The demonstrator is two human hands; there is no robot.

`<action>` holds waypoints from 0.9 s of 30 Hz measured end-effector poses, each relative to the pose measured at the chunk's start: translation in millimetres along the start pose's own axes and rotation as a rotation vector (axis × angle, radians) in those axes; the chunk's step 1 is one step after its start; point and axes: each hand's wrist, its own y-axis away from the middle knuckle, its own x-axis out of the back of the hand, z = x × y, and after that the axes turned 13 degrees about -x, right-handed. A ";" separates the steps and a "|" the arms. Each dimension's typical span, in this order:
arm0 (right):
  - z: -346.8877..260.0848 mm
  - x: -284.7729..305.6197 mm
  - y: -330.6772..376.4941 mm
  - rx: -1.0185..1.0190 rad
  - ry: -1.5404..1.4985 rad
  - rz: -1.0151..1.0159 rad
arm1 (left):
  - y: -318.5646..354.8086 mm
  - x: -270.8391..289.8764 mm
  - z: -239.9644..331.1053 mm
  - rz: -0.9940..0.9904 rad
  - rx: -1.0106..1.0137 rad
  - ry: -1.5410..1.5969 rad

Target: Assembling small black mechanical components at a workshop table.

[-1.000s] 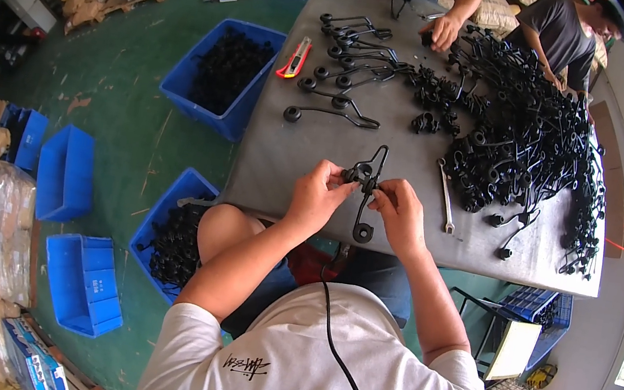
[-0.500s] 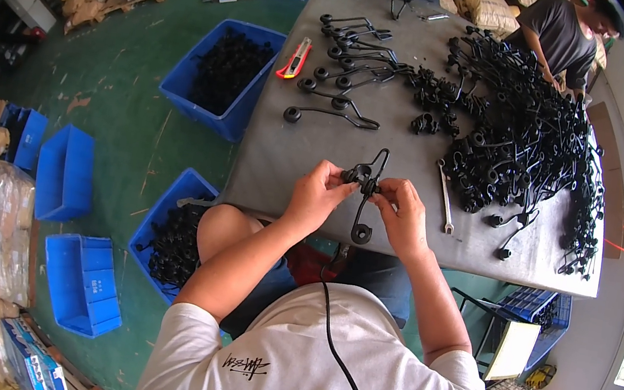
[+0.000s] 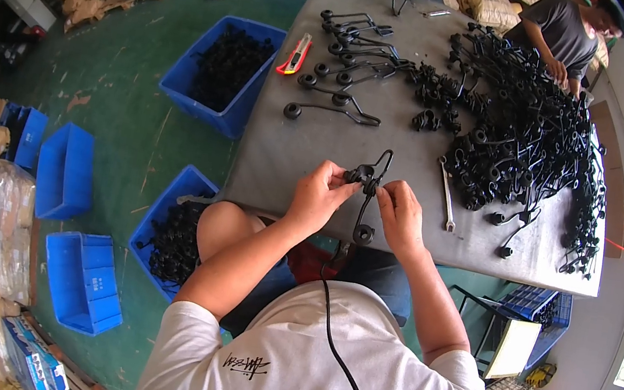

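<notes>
A black bent rod with round bushings (image 3: 367, 177) is held above the near edge of the table, its looped end pointing away from me and a ringed end hanging toward me. My left hand (image 3: 316, 197) is closed around the bushing on its left side, thumb and fingers pinching. On the other side, my right hand (image 3: 403, 218) pinches with thumb and forefinger at the middle of the rod; the fingertips partly hide the contact. Several similar bent rods (image 3: 352, 112) lie in a column beyond my left hand. A wrench (image 3: 449, 195) rests right of my right hand.
A large heap of black rods and bushings (image 3: 530, 139) covers the table's right side. A red utility knife (image 3: 295, 55) lies near the left edge. Blue bins (image 3: 239, 115) with black parts stand on the floor at left. A co-worker (image 3: 549, 37) reaches toward the heap.
My right fingers have shifted slightly on the rod, and the piece has moved a little to the right. The far-right co-worker's hand has moved a little.
</notes>
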 end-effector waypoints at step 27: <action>4.1 7.1 -5.9 0.295 0.145 -0.039 | 0.9 0.8 -2.6 -0.011 -0.002 0.018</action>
